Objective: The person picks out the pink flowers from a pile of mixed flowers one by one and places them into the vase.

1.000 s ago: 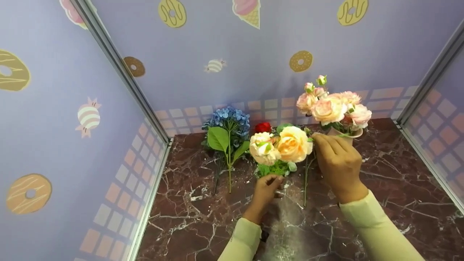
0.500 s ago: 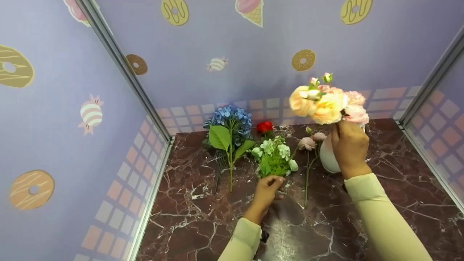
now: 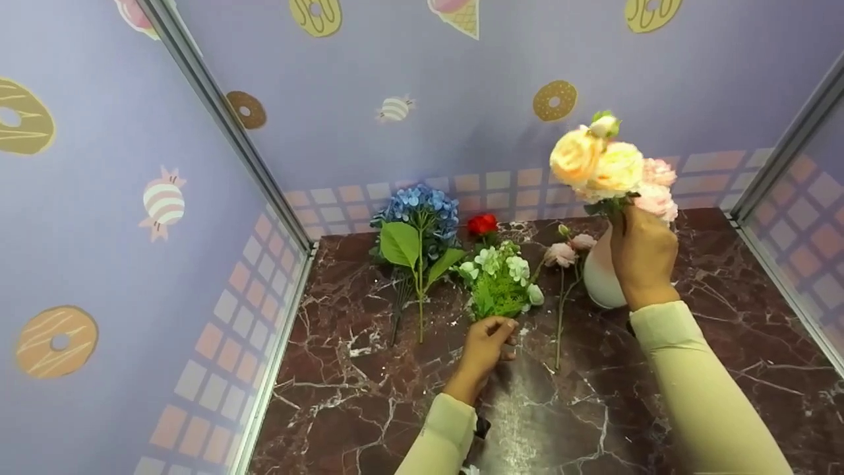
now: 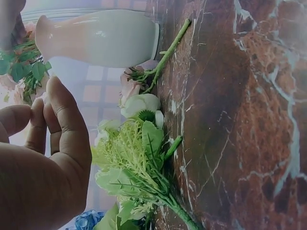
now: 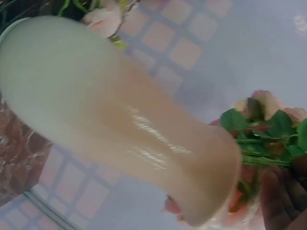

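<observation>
My right hand [image 3: 646, 260] grips the green stems [image 5: 261, 160] of peach-yellow roses [image 3: 618, 168] above the vase. In the right wrist view the stems run into the mouth of a pink-and-white vase [image 5: 110, 100], and the fingers [image 5: 280, 196] are close to its rim. Pink roses [image 3: 656, 198] show behind the hand at the vase's top. The left hand [image 3: 484, 346], its fingers loosely curled and holding nothing, hovers beside a bunch of green leaves and white flowers [image 3: 498, 290] on the table. The left wrist view shows that green bunch [image 4: 139, 163] just past the hand.
Blue hydrangeas [image 3: 422, 208] with a large green leaf [image 3: 399, 244] lie at the left back. Beyond the green bunch is a red flower [image 3: 482, 224]. A pale pink flower [image 3: 560, 254] with a long stem lies left of the vase. Patterned walls [image 3: 461, 125] enclose the marble-look table [image 3: 422, 422].
The right hand carried the peach-yellow roses from above the green bunch rightward to the vase, then raised their heads and moved slightly right. The left hand has stayed in place.
</observation>
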A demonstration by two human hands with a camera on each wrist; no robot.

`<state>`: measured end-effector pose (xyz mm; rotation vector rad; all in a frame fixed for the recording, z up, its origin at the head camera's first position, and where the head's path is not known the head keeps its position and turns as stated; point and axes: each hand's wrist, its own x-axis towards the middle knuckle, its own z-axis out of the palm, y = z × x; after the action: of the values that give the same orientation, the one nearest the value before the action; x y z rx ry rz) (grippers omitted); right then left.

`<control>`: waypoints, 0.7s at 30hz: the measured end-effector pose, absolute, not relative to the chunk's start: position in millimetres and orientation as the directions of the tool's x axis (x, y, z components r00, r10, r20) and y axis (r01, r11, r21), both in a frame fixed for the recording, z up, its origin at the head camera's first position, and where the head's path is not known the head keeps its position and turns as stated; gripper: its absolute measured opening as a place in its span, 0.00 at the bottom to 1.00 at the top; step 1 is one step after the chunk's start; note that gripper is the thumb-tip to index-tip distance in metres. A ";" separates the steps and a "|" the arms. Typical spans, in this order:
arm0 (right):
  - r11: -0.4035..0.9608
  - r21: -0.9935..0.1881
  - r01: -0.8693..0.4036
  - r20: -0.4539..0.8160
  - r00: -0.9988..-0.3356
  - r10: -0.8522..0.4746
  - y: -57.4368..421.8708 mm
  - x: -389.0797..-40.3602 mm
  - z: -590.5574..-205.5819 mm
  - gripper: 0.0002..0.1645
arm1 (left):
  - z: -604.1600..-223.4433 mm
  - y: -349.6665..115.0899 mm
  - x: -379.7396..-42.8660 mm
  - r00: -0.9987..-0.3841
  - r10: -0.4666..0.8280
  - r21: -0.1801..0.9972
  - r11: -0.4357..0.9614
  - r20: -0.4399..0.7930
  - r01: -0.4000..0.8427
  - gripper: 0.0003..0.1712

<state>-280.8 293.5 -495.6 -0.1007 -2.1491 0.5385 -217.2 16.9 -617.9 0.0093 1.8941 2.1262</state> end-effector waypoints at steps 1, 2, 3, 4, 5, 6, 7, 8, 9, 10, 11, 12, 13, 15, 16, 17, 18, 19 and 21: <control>0.910 -0.404 -0.095 0.751 -0.602 0.271 294.1 -280.9 -498.8 0.16 | -618.4 17.4 -216.9 -0.956 0.223 0.973 -0.090 -0.188 -0.213 0.16; 0.915 -0.398 -0.069 0.750 -0.598 0.281 294.6 -281.1 -502.6 0.17 | -618.7 17.9 -216.2 -0.956 0.225 0.973 -0.090 -0.189 -0.214 0.16; 0.920 -0.390 -0.042 0.752 -0.591 0.292 294.8 -280.9 -506.3 0.17 | -618.9 18.3 -215.4 -0.955 0.227 0.972 -0.092 -0.193 -0.218 0.16; 0.923 -0.384 -0.018 0.757 -0.578 0.304 295.2 -280.5 -510.0 0.18 | -619.1 18.4 -214.5 -0.953 0.228 0.971 -0.091 -0.198 -0.223 0.17; 0.925 -0.379 0.002 0.766 -0.561 0.315 295.4 -280.2 -512.7 0.17 | -619.1 18.6 -213.8 -0.952 0.228 0.969 -0.092 -0.203 -0.229 0.18; 0.928 -0.372 0.022 0.774 -0.544 0.324 295.3 -279.8 -514.5 0.17 | -619.2 18.4 -213.3 -0.951 0.229 0.968 -0.091 -0.208 -0.233 0.18; 0.930 -0.366 0.035 0.784 -0.526 0.329 295.0 -279.9 -515.7 0.17 | -619.5 18.4 -213.1 -0.951 0.225 0.967 -0.094 -0.211 -0.236 0.18; 0.933 -0.357 0.046 0.794 -0.512 0.329 294.5 -280.2 -516.0 0.18 | -619.6 18.4 -213.2 -0.952 0.221 0.967 -0.096 -0.211 -0.236 0.19; 0.938 -0.343 0.057 0.802 -0.503 0.323 293.8 -280.4 -515.4 0.18 | -619.7 18.5 -213.9 -0.954 0.216 0.967 -0.101 -0.209 -0.234 0.20; 0.940 -0.335 0.063 0.810 -0.491 0.321 292.8 -280.6 -514.9 0.19 | -620.1 18.5 -214.5 -0.955 0.215 0.968 -0.099 -0.205 -0.230 0.20; 0.942 -0.330 0.062 0.816 -0.483 0.318 291.8 -280.2 -514.6 0.19 | -620.8 18.7 -215.1 -0.955 0.215 0.968 -0.101 -0.203 -0.229 0.20; 0.944 -0.324 0.060 0.819 -0.482 0.312 290.8 -278.2 -514.9 0.18 | -621.5 19.0 -215.6 -0.955 0.216 0.968 -0.103 -0.204 -0.230 0.20; 0.944 -0.325 0.051 0.823 -0.477 0.309 289.7 -275.0 -516.5 0.17 | -622.4 19.4 -215.8 -0.954 0.219 0.967 -0.102 -0.207 -0.233 0.20; 0.941 -0.335 0.041 0.824 -0.472 0.313 287.4 -264.3 -522.7 0.13 | -624.7 20.6 -215.6 -0.951 0.221 0.966 -0.091 -0.215 -0.240 0.18; 0.937 -0.347 0.034 0.822 -0.471 0.321 286.0 -257.3 -527.3 0.11 | -625.8 21.6 -215.7 -0.950 0.221 0.966 -0.081 -0.222 -0.245 0.17; 0.935 -0.354 0.029 0.817 -0.476 0.325 284.4 -249.5 -532.7 0.10 | -626.4 23.2 -216.1 -0.950 0.217 0.967 -0.072 -0.224 -0.245 0.16; 0.933 -0.358 0.029 0.810 -0.487 0.326 282.6 -241.4 -538.8 0.10 | -627.1 25.4 -217.9 -0.953 0.213 0.972 -0.047 -0.215 -0.230 0.16; 0.932 -0.361 0.032 0.803 -0.497 0.328 280.3 -234.0 -545.2 0.11 | -627.7 28.6 -221.1 -0.958 0.208 0.978 -0.016 -0.200 -0.208 0.14; 0.934 -0.354 0.044 0.777 -0.542 0.320 275.1 -220.8 -557.9 0.11 | -628.7 39.1 -232.1 -0.967 0.201 0.987 0.078 -0.153 -0.140 0.12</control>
<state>-220.8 275.1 -557.9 -0.2584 -2.1236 0.3629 -232.1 39.1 -628.7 0.0615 2.1065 1.9769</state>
